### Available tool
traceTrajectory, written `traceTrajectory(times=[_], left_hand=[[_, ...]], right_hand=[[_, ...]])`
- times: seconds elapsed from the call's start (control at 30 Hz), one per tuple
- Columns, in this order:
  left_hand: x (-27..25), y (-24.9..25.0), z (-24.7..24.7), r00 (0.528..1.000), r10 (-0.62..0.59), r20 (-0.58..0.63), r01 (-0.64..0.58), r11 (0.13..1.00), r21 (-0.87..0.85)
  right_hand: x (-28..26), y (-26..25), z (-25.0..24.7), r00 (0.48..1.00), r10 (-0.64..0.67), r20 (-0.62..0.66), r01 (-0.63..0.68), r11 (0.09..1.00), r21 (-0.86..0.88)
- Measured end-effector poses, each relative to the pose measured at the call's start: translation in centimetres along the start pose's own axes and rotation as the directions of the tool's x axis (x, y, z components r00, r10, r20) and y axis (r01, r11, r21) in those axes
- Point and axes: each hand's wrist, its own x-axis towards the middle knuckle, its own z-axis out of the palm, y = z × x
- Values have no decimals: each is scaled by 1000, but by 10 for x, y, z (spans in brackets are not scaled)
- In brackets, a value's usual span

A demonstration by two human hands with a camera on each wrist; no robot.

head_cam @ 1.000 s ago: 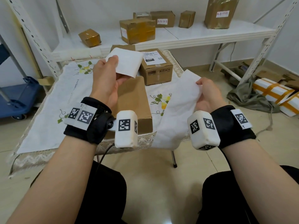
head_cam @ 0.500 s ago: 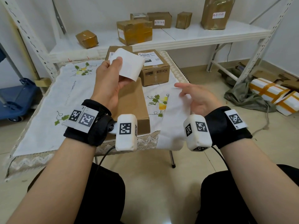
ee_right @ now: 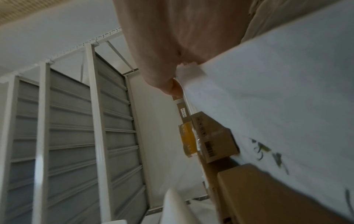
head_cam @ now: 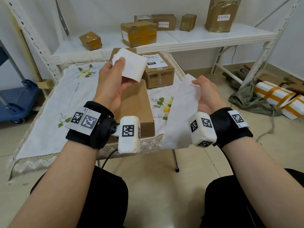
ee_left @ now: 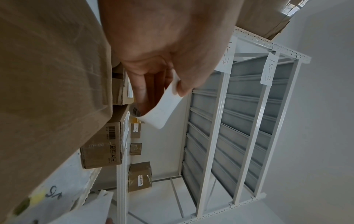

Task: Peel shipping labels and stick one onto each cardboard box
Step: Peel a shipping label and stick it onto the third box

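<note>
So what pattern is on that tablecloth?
The tablecloth is white, embroidered with green leaves and yellow fruit; head view.

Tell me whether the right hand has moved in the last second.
Yes. The right hand dipped toward the tablecloth, then came back up holding the backing paper.

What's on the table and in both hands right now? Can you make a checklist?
Surface: table under a white flowered cloth.
Job's things: peeled label held up; backing strip hanging; plain box near; labelled box behind it.
Clutter: nothing seen on the table.
Hands: left hand pinches the label; right hand holds the strip's top.
Cables: black wires from the wrist cameras.
Surroundings: shelf with more boxes; blue cart; wrapped parcels on the floor.
</note>
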Motion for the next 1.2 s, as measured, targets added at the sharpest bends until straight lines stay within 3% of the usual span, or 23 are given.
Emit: traceTrajectory(times=[0.13, 0.4, 0.67, 0.77, 0.9, 1.03, 1.2], left_hand=[[0, -1, 3, 1000, -15, 9, 15, 1000, 5], [-5, -3, 13, 999, -32, 39, 31, 999, 20], [-7, -3, 13, 997, -46, 54, 46, 999, 5], [-7, -4, 13, 997, -45, 62, 44, 999, 3], [-6, -4, 12, 997, -39, 67, 38, 999, 13], [-5, -2, 9, 996, -23, 83, 24, 1000, -4], [-6, -2, 7, 994, 1, 107, -2, 1000, 8]], right_hand=[[5, -1, 5, 1000, 6, 21, -3, 988, -152], [5, -35, 32, 995, -85, 58, 94, 981, -169], [5, -64, 46, 977, -164, 136, 206, 884, -420], [15, -58, 37, 988, -129, 83, 153, 837, -525], [26, -27, 26, 998, 44, 37, -11, 779, -627], [30, -16, 29, 996, 18, 84, 51, 662, -748], [26, -22, 29, 1000, 3, 2, -1, 703, -711]])
